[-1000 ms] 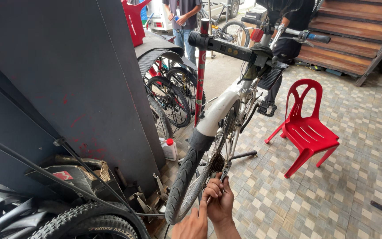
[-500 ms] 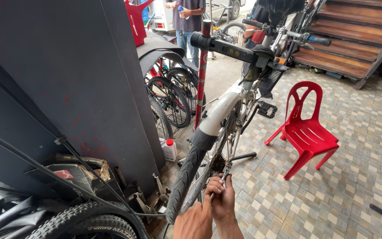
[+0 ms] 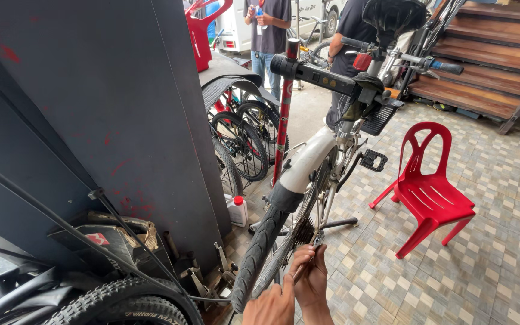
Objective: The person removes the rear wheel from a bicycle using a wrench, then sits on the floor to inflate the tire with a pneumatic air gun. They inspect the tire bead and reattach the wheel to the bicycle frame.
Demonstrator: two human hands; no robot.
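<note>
Both hands (image 3: 296, 289) grip a tool at the bicycle's rear wheel (image 3: 272, 241).

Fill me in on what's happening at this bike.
A person works with both bare hands at the rear wheel of a white bicycle clamped in a red repair stand. The right hand pinches a small metal part by the cogs; the left hand sits just below the tyre. A red plastic chair stands alongside.

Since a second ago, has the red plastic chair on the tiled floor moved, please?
No. The red plastic chair keeps its place against the wooden steps; only the head camera shifted slightly.
</note>
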